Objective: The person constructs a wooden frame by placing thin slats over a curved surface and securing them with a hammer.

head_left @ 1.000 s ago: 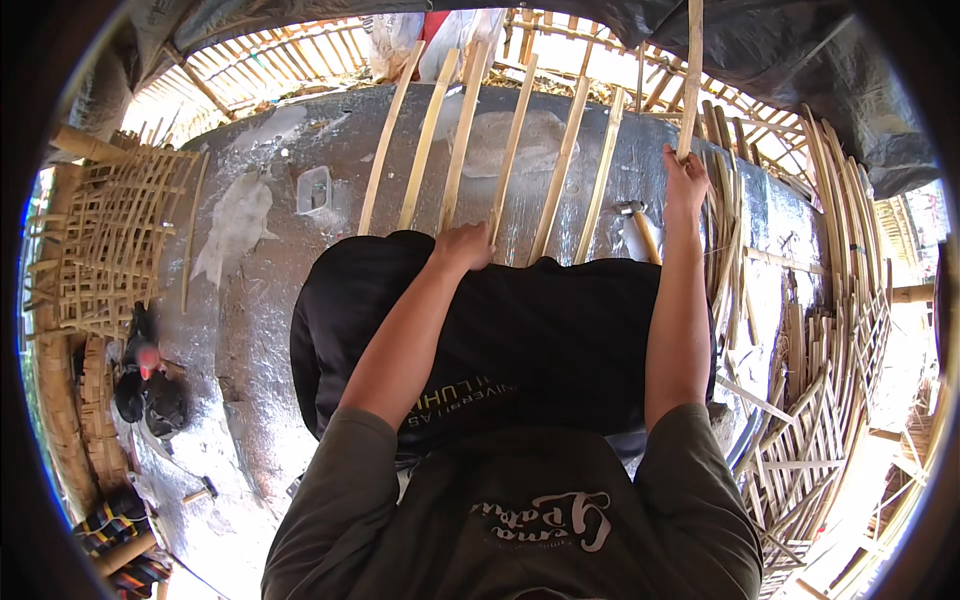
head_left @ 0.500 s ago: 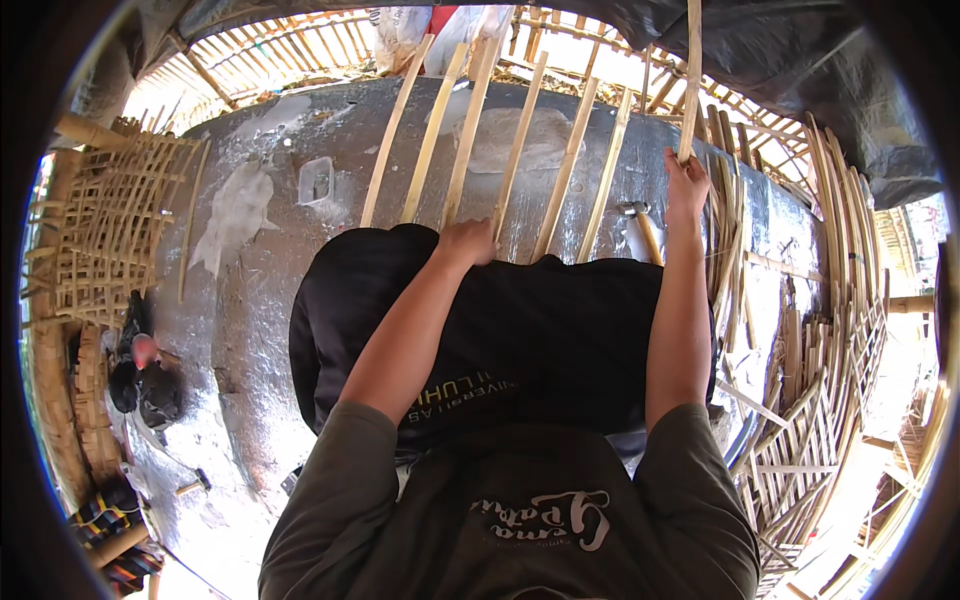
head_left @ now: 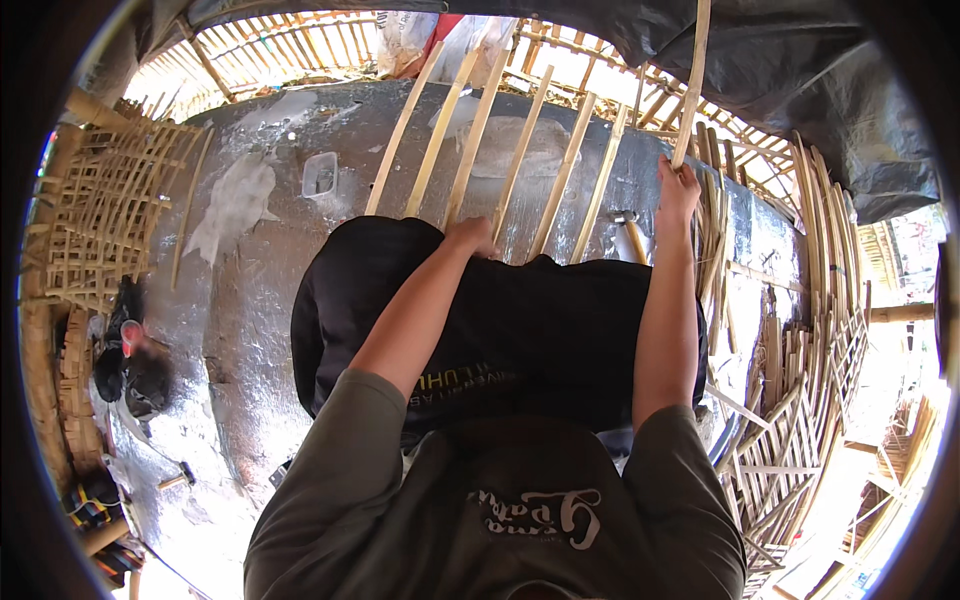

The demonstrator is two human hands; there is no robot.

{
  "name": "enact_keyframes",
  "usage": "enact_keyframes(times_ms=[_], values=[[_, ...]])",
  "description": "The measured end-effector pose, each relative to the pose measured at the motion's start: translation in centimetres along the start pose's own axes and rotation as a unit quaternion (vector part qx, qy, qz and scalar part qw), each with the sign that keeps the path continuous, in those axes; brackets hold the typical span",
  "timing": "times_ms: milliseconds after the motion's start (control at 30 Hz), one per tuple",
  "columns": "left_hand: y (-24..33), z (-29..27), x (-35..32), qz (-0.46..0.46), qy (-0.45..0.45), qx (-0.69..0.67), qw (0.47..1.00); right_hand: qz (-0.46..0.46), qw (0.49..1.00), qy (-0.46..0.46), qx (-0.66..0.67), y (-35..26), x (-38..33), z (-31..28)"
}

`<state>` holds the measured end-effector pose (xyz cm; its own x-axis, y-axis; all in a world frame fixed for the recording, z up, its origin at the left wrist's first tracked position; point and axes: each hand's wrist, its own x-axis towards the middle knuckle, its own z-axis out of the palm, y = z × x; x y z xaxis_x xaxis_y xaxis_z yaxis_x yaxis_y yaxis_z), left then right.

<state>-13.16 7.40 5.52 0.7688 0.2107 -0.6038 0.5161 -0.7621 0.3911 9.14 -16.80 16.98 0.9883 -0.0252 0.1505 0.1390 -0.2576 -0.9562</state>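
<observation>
Several split bamboo strips (head_left: 518,155) lie side by side, spaced apart, their near ends at the black cloth (head_left: 540,320) over my lap. My left hand (head_left: 472,238) rests at the near ends of the middle strips. Its fingers are curled and partly hidden, so what they grip cannot be made out. My right hand (head_left: 680,190), farther right, is closed around the lower end of another bamboo strip (head_left: 692,95), which stands up and reaches the top of the view. A hammer (head_left: 634,238) with a wooden handle lies just left of my right forearm.
The ground is covered by a shiny, patched silver-grey sheet (head_left: 270,300). On it lie a clear plastic container (head_left: 320,176) and, at lower left, a second hammer (head_left: 178,478). Woven bamboo panels stand left (head_left: 110,220) and right (head_left: 775,480). A black tarp (head_left: 860,150) hangs at upper right.
The whole view has shifted a little, so the laid strips appear slightly lower and to the right. Both hands keep nearly the same places; the right one still holds its strip.
</observation>
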Motion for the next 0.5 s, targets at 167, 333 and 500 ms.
enact_keyframes(times_ms=[167,333,500], values=[[-3.6,1.4,3.9,0.025,-0.048,-0.056,0.997,-0.042,0.998,-0.002,0.052,-4.1,-1.8,2.9],[-2.1,2.3,3.8,0.013,0.058,0.037,0.997,-0.012,0.996,-0.02,0.082,-5.1,-2.8,2.0],[-1.6,1.1,3.0,-0.042,0.079,0.033,0.995,-0.003,0.983,-0.032,0.182,-5.8,-4.4,1.8]])
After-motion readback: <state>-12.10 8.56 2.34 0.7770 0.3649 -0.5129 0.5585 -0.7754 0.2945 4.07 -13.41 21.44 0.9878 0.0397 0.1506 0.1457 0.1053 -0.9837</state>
